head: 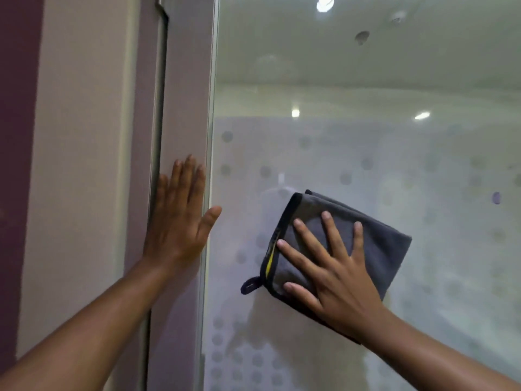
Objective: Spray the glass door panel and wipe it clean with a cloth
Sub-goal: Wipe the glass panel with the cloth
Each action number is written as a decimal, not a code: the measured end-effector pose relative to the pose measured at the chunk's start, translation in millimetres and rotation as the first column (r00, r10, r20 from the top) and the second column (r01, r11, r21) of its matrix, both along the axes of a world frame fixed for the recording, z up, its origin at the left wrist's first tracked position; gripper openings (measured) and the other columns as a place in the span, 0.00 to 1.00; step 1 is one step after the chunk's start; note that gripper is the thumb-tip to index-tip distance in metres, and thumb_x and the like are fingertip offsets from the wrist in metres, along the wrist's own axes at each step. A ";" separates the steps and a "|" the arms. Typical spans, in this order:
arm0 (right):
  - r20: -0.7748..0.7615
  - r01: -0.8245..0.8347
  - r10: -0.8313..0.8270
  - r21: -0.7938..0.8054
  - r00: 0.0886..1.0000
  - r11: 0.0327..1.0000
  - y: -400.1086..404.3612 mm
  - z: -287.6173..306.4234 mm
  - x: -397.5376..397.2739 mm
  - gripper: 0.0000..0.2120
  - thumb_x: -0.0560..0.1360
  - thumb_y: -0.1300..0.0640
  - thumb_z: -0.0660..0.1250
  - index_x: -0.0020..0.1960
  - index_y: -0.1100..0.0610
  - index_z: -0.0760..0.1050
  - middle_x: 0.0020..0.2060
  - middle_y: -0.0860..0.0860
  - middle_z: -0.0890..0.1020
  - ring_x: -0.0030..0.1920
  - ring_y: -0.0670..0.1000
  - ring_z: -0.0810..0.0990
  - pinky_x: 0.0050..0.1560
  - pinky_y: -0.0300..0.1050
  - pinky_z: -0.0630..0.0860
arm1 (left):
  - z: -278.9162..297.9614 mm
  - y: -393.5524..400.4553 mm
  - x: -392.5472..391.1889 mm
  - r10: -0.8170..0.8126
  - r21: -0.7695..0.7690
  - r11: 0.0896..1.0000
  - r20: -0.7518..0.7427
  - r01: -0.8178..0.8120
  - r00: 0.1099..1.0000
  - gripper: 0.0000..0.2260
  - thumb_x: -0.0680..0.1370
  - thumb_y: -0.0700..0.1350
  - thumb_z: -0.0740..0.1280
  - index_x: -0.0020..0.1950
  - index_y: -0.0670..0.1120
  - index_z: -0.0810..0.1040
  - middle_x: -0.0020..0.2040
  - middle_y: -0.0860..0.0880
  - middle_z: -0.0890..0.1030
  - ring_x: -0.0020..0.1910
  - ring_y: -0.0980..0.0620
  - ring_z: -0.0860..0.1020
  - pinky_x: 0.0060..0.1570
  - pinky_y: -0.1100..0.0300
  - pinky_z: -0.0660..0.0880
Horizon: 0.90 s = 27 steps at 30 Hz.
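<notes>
Mid-wipe, by the look of it, on the glass — a frosted panel with rows of dots, taking up the right of the view, its edge meeting the frame on the left.

Likely to go wrong from here: streaks or a missed band, since the cloth is folded small and covers only a patch low on the pane; upper glass and far right probably not reachable without a stretch. Could also slip out from under the palm, being pinned by flat pressure only, not gripped. Loop tag hanging off the lower left corner might drag and smear. No spray bottle in view, so hard to judge whether enough liquid is on the glass.

Right hand spread wide, fingers straight and splayed, pressing the cloth flat against the glass. Left hand also flat and open, fingers together and pointing up, resting on the frame just beside the glass edge, thumb reaching over onto the pane — holding nothing, seemingly bracing.
</notes>
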State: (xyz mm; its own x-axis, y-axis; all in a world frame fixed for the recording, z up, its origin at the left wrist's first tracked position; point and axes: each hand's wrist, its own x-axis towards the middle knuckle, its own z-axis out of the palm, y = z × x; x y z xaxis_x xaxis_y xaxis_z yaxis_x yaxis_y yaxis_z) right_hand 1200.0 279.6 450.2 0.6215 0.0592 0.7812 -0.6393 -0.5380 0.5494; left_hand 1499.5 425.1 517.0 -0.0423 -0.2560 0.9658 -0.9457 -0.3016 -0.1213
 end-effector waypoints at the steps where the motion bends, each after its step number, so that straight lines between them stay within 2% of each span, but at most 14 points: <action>1: -0.017 0.009 -0.009 -0.003 1.000 1.000 0.4 8.6 0.5 0.33 0.84 0.30 0.52 0.86 0.40 0.55 0.87 0.49 0.53 0.86 0.66 0.47 0.75 0.85 0.47 | -0.9 -0.5 0.8 -0.008 -0.007 1.000 0.004 0.008 1.000 0.35 0.87 0.63 0.43 0.88 0.42 0.49 0.89 0.41 0.50 0.89 0.41 0.48 0.86 0.38 0.47; 4: 0.011 0.000 0.000 -0.010 1.000 1.000 7.4 57.3 13.1 0.30 0.86 0.33 0.49 0.86 0.38 0.53 0.87 0.47 0.51 0.87 0.63 0.46 0.77 0.81 0.44 | 0.4 0.2 1.3 -0.029 -0.020 0.999 0.022 0.029 0.999 0.35 0.87 0.63 0.43 0.88 0.41 0.52 0.89 0.40 0.52 0.88 0.41 0.50 0.86 0.39 0.47; 9: 0.304 -0.038 -0.001 0.123 0.953 0.992 35.0 173.7 65.6 0.38 0.82 0.29 0.50 0.87 0.42 0.45 0.88 0.49 0.45 0.87 0.59 0.41 0.79 0.78 0.40 | -0.9 -0.4 5.5 -0.084 -0.043 0.995 0.057 0.087 0.995 0.35 0.88 0.63 0.41 0.88 0.41 0.54 0.89 0.40 0.52 0.88 0.40 0.51 0.86 0.39 0.47; 13: 0.387 -0.025 -0.036 0.150 0.921 0.988 49.2 197.1 96.2 0.37 0.82 0.27 0.47 0.87 0.39 0.46 0.88 0.48 0.44 0.87 0.59 0.40 0.79 0.78 0.38 | 1.6 -1.3 6.4 -0.111 -0.037 0.993 0.053 0.113 0.992 0.35 0.87 0.63 0.38 0.88 0.43 0.53 0.89 0.42 0.51 0.89 0.41 0.49 0.86 0.41 0.43; 16: 0.355 -0.032 -0.008 0.106 0.935 0.994 50.0 166.2 103.0 0.32 0.85 0.31 0.47 0.86 0.38 0.48 0.88 0.48 0.48 0.87 0.60 0.42 0.80 0.78 0.40 | 3.4 2.0 5.3 -0.250 -0.067 0.966 0.027 0.251 0.968 0.33 0.88 0.60 0.40 0.88 0.45 0.55 0.89 0.44 0.52 0.89 0.43 0.49 0.86 0.40 0.45; 18: 0.312 -0.025 0.005 0.060 0.950 0.998 50.8 132.0 107.7 0.30 0.86 0.33 0.47 0.86 0.38 0.51 0.88 0.48 0.50 0.87 0.61 0.44 0.80 0.78 0.42 | 3.8 4.9 5.0 -0.422 -0.120 0.901 -0.022 0.416 0.906 0.30 0.88 0.56 0.42 0.88 0.44 0.59 0.89 0.44 0.57 0.88 0.44 0.52 0.86 0.41 0.46; 20: 0.244 -0.023 0.018 0.019 0.970 1.000 51.6 87.0 112.4 0.29 0.87 0.35 0.47 0.86 0.39 0.52 0.87 0.49 0.52 0.87 0.62 0.46 0.79 0.78 0.44 | 3.2 7.8 5.4 -0.527 -0.148 0.844 -0.061 0.515 0.847 0.30 0.87 0.54 0.43 0.87 0.42 0.61 0.88 0.44 0.59 0.88 0.44 0.54 0.86 0.43 0.45; 23: 0.071 -0.043 0.043 -0.007 0.997 0.999 52.3 -4.2 113.4 0.29 0.87 0.36 0.50 0.86 0.40 0.54 0.87 0.50 0.54 0.86 0.64 0.46 0.79 0.79 0.44 | 3.2 11.8 7.0 -0.547 -0.112 0.835 -0.077 0.538 0.833 0.31 0.87 0.55 0.43 0.87 0.43 0.61 0.88 0.44 0.59 0.88 0.44 0.53 0.87 0.44 0.44; 25: -0.077 -0.024 0.023 -0.002 0.997 1.000 54.4 -65.2 108.8 0.29 0.87 0.37 0.53 0.86 0.40 0.55 0.87 0.49 0.54 0.87 0.63 0.47 0.79 0.78 0.43 | 2.2 12.8 6.6 -0.508 -0.072 0.861 -0.074 0.503 0.858 0.32 0.87 0.57 0.44 0.87 0.43 0.61 0.88 0.44 0.58 0.88 0.43 0.52 0.86 0.44 0.43; 27: -0.188 0.019 -0.021 -0.010 0.982 1.000 54.9 -94.5 100.6 0.28 0.87 0.36 0.53 0.86 0.38 0.54 0.87 0.46 0.54 0.87 0.61 0.46 0.81 0.75 0.41 | 0.3 12.4 5.9 -0.442 -0.043 0.897 -0.057 0.440 0.895 0.32 0.87 0.58 0.44 0.87 0.42 0.59 0.88 0.43 0.56 0.88 0.42 0.51 0.86 0.44 0.42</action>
